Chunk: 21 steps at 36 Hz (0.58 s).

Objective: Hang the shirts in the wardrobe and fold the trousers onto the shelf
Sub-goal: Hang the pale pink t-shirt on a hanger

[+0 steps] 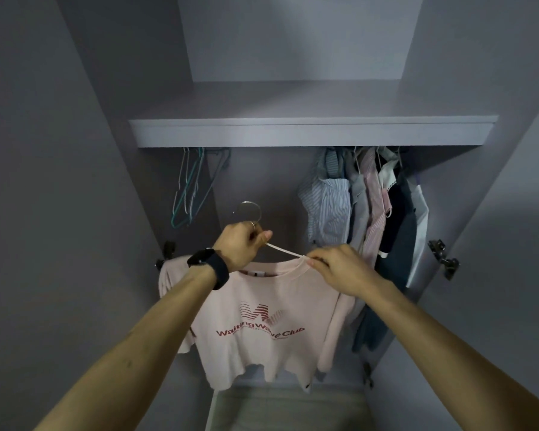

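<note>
A pale pink T-shirt (262,331) with red "Waiting Wave Club" print hangs in front of me inside the open wardrobe. It sits on a white hanger (285,250) with a metal hook (249,209). My left hand (240,244), with a dark watch on the wrist, grips the hanger just below the hook. My right hand (339,269) pinches the shirt's collar at the hanger's right arm. The hook is in the air, well below the rail, which the shelf hides.
A grey shelf (311,132) spans the wardrobe above the hands. Several empty wire hangers (189,188) hang at the left. Several hung shirts (367,209) crowd the right side. Open doors flank both sides, with hinges (444,258) on the right. Light fabric (290,409) lies at the bottom.
</note>
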{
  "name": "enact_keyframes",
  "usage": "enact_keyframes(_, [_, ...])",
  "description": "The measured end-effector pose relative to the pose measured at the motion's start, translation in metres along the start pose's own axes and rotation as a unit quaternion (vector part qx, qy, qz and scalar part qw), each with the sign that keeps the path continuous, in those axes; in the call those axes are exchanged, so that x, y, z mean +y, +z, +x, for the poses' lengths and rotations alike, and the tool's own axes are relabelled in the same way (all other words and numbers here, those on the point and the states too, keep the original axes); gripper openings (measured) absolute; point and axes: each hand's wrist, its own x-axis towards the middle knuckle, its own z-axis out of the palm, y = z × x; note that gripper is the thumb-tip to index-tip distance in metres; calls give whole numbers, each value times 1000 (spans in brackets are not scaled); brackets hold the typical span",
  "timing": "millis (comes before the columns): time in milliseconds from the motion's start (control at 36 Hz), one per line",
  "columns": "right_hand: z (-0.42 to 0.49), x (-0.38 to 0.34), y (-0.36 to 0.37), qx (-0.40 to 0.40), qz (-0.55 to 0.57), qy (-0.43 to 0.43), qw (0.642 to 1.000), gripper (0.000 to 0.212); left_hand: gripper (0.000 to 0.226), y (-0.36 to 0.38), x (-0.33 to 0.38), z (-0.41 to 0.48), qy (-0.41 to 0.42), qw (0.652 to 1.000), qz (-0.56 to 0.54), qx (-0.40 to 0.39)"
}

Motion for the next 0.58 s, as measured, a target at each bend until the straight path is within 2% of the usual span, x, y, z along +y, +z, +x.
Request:
enact_keyframes(194, [-10,2,31,10,-59,37,997,25,26,26,-19,2,-12,999,22,29])
enact_keyframes(278, [-12,6,46,8,-58,70,996,23,43,36,-32,-2,-12,998,50,30])
enact_keyframes(361, [-14,9,56,1,-53,103,993,20,62,42,-50,-7,-7,992,122,36])
enact_keyframes(417, [-12,11,59,-3,-52,123,991,19,71,39,-56,-2,15,982,172,72])
enact_keyframes(528, [5,14,54,-12,-46,166,985,20,81,12,-44,21,78,950,203,224])
enact_keyframes(583, [16,14,49,-27,-42,188,981,21,83,0,-34,36,104,934,216,263])
